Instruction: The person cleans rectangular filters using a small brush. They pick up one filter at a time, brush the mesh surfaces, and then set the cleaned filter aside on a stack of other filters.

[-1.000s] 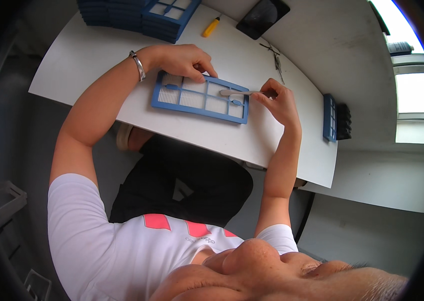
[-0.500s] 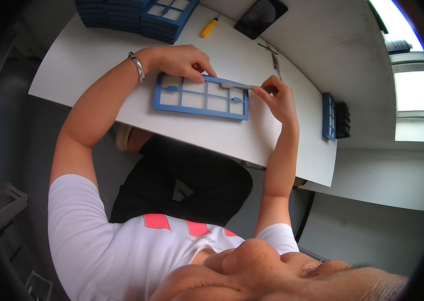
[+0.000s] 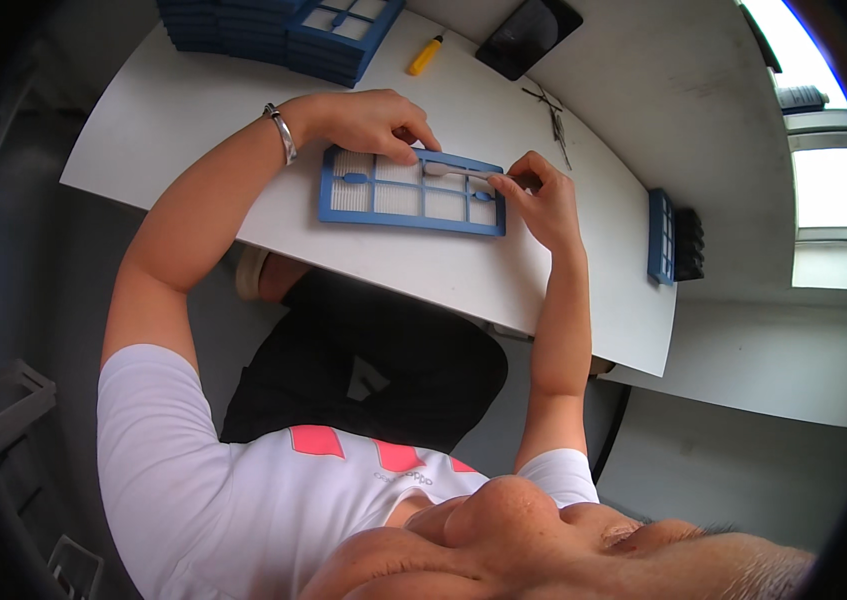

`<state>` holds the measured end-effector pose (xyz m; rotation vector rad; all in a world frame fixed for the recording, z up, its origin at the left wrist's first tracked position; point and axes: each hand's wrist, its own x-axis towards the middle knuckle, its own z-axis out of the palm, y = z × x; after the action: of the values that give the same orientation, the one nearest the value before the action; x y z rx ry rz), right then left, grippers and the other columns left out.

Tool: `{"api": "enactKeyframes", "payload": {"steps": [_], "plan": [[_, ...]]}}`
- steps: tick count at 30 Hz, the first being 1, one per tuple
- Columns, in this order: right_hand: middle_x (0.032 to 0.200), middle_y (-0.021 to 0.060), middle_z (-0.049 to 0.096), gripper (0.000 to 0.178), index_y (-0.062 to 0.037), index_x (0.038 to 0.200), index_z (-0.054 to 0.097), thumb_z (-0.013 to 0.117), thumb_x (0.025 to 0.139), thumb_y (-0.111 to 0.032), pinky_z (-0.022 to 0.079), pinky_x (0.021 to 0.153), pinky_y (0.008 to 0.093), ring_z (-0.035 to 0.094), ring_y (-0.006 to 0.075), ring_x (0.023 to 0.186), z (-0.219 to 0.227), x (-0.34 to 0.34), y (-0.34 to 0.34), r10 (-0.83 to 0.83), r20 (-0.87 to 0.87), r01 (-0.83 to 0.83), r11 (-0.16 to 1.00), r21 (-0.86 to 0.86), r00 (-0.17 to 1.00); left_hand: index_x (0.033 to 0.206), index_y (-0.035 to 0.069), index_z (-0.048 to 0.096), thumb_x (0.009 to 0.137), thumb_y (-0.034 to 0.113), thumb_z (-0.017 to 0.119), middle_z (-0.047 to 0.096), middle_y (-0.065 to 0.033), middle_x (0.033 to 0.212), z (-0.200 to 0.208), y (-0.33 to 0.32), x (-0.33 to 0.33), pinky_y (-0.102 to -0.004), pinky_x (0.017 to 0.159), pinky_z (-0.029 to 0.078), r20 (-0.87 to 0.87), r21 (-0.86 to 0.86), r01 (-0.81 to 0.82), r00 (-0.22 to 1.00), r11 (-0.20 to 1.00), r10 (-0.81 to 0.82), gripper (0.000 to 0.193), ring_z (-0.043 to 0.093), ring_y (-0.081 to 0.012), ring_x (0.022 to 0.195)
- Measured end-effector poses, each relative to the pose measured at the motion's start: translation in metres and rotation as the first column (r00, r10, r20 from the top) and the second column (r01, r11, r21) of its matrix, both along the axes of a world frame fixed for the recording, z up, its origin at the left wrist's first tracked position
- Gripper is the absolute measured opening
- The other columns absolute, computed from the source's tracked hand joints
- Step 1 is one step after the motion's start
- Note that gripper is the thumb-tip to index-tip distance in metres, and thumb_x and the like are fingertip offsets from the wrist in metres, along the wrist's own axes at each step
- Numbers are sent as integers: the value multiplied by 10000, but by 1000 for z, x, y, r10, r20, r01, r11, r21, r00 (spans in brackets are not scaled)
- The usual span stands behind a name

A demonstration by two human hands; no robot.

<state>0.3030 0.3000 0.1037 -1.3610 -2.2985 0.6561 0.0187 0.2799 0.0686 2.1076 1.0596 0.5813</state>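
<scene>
A rectangular air filter [image 3: 400,203] with a blue frame, crossbars and white pleats lies near the front of the white table. My left hand [image 3: 371,120] grips its far edge, thumb on the frame and fingers curled behind it. Between the thumb and fingers of my right hand [image 3: 541,197] is a slim pale-grey tool [image 3: 458,171], wider at its far end and much like a toothbrush. That wide end rests over the filter's upper middle, close to a crossbar. Whether it touches the pleats I cannot tell.
Stacks of blue-framed filters [image 3: 328,55] stand at the far left of the white table [image 3: 183,120]. Behind lie a yellow-handled tool [image 3: 425,56], a dark tablet-like panel [image 3: 528,38] and thin metal tools [image 3: 556,125]. Another blue filter [image 3: 660,237] stands upright at the right edge.
My right hand has moved left with the tool, whose wide end has slid along the filter toward my left hand. The filter has turned slightly under my left hand's grip.
</scene>
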Motion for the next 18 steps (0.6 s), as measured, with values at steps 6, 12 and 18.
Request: {"api": "enactKeyframes", "payload": {"steps": [6, 12, 18], "plan": [[732, 67, 677, 290, -35, 800, 663, 843, 764, -261, 463, 618, 291, 597, 156, 682, -2, 0, 2, -71, -13, 72, 996, 58, 997, 1202, 12, 686, 840, 264, 674, 654, -129, 923, 4, -1, 0, -285, 684, 482, -39, -23, -16, 999, 1000, 15, 441, 619, -202, 824], [728, 70, 676, 286, -29, 801, 662, 844, 764, -247, 472, 615, 290, 593, 151, 674, -6, 1, 4, -1, -58, 5, 997, 72, 998, 1195, 13, 690, 842, 261, 676, 653, -121, 914, 9, -2, 2, -277, 678, 478, -53, -54, -17, 998, 998, 14, 432, 616, -200, 814], [735, 71, 675, 291, -30, 797, 656, 846, 763, -248, 476, 627, 284, 602, 153, 676, 2, 14, 11, -108, 0, 108, 994, 20, 994, 1202, 16, 685, 836, 254, 671, 662, -137, 944, 4, -1, 0, -287, 732, 499, -39, -6, -30, 999, 1000, 29, 437, 634, -217, 856]]}}
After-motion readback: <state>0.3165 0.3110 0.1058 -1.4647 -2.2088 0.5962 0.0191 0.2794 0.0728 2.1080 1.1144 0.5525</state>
